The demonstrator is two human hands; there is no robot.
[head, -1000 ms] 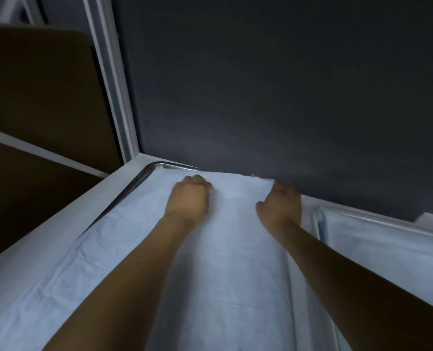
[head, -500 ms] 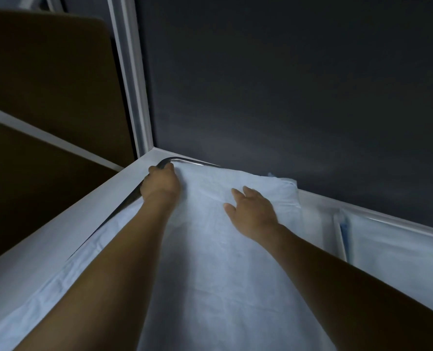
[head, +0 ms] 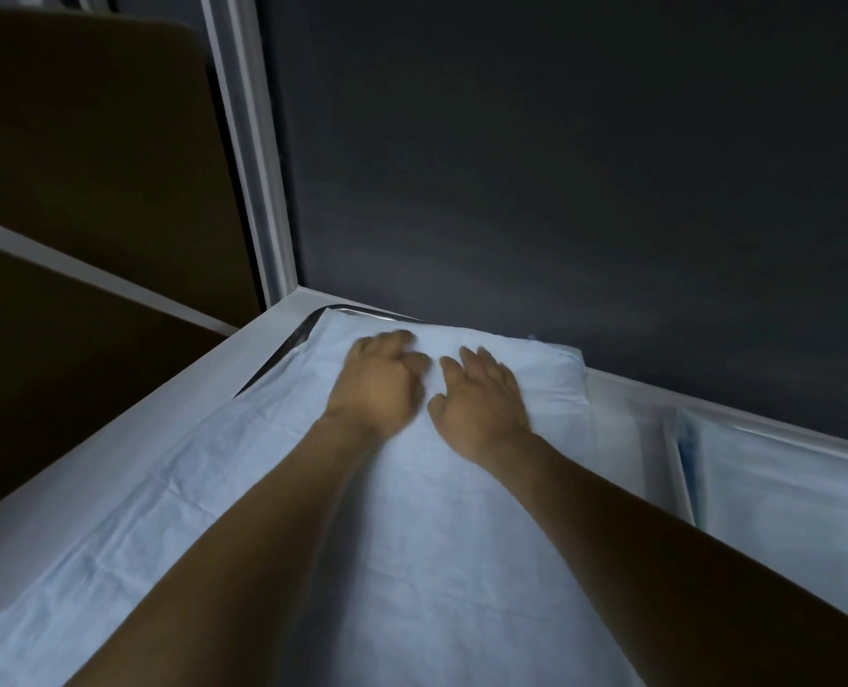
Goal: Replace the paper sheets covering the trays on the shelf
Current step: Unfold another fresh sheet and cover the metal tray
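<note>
A pale blue paper sheet [head: 412,562] lies spread over a metal tray [head: 308,334] on a white shelf; only the tray's far left corner rim shows. My left hand [head: 377,384] rests on the sheet near its far edge, blurred, fingers bent against the paper. My right hand [head: 481,404] lies flat beside it with fingers spread, pressing the sheet down. The two hands are nearly touching. To the right, a second tray [head: 679,468] carries its own pale sheet [head: 783,493].
The white shelf frame [head: 115,438] runs along the left side and back. A white upright post [head: 248,156] rises at the far left corner. A dark wall stands right behind the shelf. Brown panels fill the left.
My left hand moved from the tray's far left corner rightward onto the sheet. My right hand shifted slightly left, so both hands now lie close together near the far edge.
</note>
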